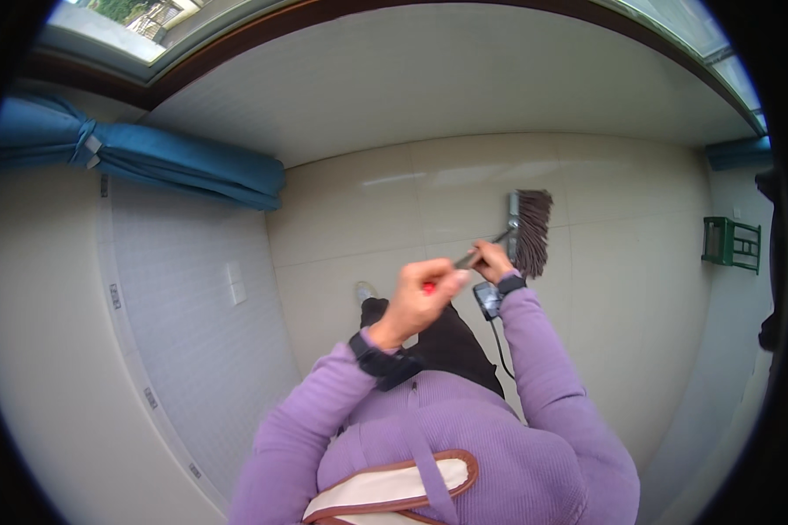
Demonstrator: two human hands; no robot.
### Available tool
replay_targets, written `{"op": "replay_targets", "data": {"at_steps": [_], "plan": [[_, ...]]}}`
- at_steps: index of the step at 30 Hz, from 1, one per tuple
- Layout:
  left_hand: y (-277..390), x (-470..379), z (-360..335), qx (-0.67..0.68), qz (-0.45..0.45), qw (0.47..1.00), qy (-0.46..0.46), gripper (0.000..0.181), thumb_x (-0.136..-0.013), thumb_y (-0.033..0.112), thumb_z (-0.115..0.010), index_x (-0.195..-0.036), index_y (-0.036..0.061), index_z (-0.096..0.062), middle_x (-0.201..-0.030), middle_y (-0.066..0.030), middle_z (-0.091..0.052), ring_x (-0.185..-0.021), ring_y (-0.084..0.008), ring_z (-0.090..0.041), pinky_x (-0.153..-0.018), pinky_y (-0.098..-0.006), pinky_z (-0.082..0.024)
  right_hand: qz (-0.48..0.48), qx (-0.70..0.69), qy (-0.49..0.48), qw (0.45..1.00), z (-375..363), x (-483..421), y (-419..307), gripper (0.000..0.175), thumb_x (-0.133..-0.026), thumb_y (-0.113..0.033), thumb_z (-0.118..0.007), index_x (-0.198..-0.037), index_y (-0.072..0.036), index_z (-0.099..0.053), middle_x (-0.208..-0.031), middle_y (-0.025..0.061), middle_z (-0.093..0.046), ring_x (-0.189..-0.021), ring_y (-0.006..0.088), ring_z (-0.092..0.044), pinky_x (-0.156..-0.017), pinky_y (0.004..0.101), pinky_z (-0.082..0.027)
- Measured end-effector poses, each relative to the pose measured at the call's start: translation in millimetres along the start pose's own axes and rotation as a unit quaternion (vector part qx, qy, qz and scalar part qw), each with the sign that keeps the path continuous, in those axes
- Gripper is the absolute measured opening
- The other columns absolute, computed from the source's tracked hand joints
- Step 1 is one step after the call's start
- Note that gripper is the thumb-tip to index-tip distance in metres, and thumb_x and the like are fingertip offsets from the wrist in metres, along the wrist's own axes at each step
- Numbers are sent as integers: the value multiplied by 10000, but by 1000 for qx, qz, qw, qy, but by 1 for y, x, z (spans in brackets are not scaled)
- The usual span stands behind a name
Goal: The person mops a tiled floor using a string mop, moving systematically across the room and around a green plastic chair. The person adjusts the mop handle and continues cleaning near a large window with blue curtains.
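Observation:
A flat dust mop [532, 233] with brown strands and a metal clamp rests on the tiled floor [348, 226] ahead of me. Its thin handle [465, 261] slants up towards my body. My left hand [420, 295] is closed around the upper end, where a red tip shows by the fingers. Lower on the same handle, my right hand [492, 261] grips it, nearer the mop head. Black bands circle both wrists. Beside the right wrist hangs a device with a screen [487, 300], joined to a black cable.
A tied blue curtain [190, 157] hangs at the left corner, with a wall switch plate [236, 283] below it. Ahead stands a pale wall [433, 72] under a window ledge. A small green stool [729, 243] is by the right wall. My shoe [366, 291] is on the floor.

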State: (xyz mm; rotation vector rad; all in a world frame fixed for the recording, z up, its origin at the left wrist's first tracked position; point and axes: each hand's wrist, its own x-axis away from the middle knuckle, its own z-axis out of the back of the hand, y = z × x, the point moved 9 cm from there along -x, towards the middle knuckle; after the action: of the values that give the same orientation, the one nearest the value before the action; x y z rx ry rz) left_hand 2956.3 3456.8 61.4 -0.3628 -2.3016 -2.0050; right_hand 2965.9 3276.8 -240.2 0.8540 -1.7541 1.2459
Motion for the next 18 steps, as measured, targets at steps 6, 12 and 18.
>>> {"op": "replay_targets", "data": {"at_steps": [6,12,18], "plan": [[-16,116,157,62,-7,963,262,435,-954,309,-428,-589,97,-325,-468,16,-301,-480,-109,-327,-634,-268,-387,-50,334,-81,938,-205,-33,80,201,-794,-174,-564,-716,11,-569,-697,115,-610,-593,243,-631,-501,339,-551],[-12,229,236,51,-91,901,421,377,-907,302,-533,-639,80,-389,-560,7,-389,-514,-93,-339,-546,-217,-343,-5,559,-173,811,-379,-5,179,210,-761,-121,-546,-677,61,-610,-631,149,-628,-509,242,-635,-419,335,-533],[13,248,238,-166,-134,913,348,313,-714,147,-761,-645,74,-465,-505,16,-357,-494,-129,-364,-514,-272,-328,29,540,-215,813,-450,30,252,227,-765,-128,-588,-757,99,-578,-658,167,-611,-560,231,-630,-490,355,-530]]}}
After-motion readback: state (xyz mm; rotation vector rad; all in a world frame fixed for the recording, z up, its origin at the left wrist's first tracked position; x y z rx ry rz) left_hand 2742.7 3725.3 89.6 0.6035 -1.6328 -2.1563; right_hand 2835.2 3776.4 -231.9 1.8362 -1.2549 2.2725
